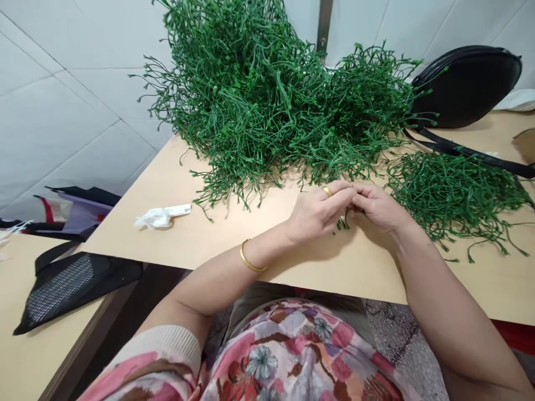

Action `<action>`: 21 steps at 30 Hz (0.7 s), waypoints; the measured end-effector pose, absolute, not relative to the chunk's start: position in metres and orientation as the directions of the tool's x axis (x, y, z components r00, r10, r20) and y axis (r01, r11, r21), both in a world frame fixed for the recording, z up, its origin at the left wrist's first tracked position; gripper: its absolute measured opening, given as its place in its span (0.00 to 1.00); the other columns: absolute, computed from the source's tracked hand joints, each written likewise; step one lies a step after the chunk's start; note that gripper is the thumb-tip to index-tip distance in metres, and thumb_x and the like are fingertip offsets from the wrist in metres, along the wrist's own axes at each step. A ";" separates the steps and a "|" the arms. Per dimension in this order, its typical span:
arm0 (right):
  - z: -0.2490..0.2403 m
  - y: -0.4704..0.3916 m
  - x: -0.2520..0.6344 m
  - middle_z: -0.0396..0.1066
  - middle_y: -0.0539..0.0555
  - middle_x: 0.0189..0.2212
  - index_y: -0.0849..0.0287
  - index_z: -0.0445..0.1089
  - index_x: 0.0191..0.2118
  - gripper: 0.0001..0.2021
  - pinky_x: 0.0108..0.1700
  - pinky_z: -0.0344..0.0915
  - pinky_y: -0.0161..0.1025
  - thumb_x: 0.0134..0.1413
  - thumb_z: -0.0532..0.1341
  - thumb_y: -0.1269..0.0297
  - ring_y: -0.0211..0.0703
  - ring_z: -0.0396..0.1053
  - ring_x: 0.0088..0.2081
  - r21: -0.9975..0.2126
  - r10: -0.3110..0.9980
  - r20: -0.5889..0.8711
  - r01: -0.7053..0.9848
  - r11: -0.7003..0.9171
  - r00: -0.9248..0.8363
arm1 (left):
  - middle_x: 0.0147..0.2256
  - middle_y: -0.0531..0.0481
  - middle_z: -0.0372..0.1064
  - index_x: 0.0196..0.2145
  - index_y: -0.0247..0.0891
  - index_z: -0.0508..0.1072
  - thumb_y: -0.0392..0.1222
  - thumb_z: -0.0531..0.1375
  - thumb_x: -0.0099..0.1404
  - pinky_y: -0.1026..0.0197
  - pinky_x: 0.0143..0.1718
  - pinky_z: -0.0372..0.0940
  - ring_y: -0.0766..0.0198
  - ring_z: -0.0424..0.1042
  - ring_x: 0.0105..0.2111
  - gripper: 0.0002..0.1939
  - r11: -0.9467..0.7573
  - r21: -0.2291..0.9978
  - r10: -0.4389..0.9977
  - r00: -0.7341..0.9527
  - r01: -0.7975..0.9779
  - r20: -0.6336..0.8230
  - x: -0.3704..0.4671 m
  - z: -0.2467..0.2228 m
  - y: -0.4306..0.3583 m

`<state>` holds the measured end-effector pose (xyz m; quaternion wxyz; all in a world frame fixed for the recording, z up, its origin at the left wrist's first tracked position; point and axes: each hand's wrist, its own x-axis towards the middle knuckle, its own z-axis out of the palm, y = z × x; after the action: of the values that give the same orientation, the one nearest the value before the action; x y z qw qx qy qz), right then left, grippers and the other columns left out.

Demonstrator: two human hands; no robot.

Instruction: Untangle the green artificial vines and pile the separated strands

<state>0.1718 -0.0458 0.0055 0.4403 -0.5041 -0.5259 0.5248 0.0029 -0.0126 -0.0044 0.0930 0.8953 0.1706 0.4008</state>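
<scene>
My left hand (315, 213), with a gold ring on one finger, meets my right hand (378, 207) over the table (234, 239). The fingers of both are closed and pinched together. A bit of green plastic stem (343, 223) pokes out below them; most of what they grip is hidden. Just behind my hands rises a big heap of green artificial plant stems (267, 106) with small tips. A smaller pile of the same green stems (453, 192) lies beside my right hand.
A crumpled white tissue or wrapper (163, 216) lies at the left. A black bag (468, 86) with a strap stands at the back right. On a lower surface to the left are a black mesh pouch (62, 284) and a purple item (81, 214). A tiled wall (79, 94) rises behind.
</scene>
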 end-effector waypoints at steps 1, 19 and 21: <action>0.006 -0.047 0.171 0.59 0.46 0.17 0.59 0.65 0.25 0.16 0.22 0.54 0.33 0.41 0.67 0.52 0.31 0.57 0.19 -0.996 0.990 -0.083 0.047 -0.078 -0.110 | 0.49 0.41 0.68 0.48 0.37 0.68 0.37 0.46 0.67 0.63 0.37 0.64 0.65 0.69 0.39 0.17 -0.914 0.339 0.398 0.649 0.222 0.649 0.005 -0.008 -0.013; 0.008 -0.059 0.161 0.54 0.46 0.18 0.57 0.55 0.22 0.13 0.25 0.46 0.34 0.56 0.53 0.61 0.34 0.50 0.22 -0.776 0.994 0.025 0.625 0.085 -0.104 | 0.22 0.52 0.58 0.22 0.36 0.63 0.42 0.51 0.65 0.62 0.31 0.54 0.66 0.58 0.26 0.15 -0.768 0.567 0.570 0.721 0.297 0.395 0.006 -0.019 0.026; 0.014 -0.074 0.152 0.58 0.49 0.20 0.57 0.56 0.23 0.11 0.27 0.48 0.35 0.56 0.51 0.65 0.36 0.54 0.24 -0.607 0.993 0.089 0.786 0.118 -0.080 | 0.23 0.51 0.58 0.21 0.36 0.62 0.39 0.51 0.63 0.62 0.30 0.53 0.66 0.58 0.26 0.14 -0.768 0.526 0.592 0.719 0.366 0.365 0.007 -0.022 0.032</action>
<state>0.1517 -0.0738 0.0141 0.2490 -0.6309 -0.7048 0.2079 0.0070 0.0318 -0.0224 0.2133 0.9021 0.2655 0.2650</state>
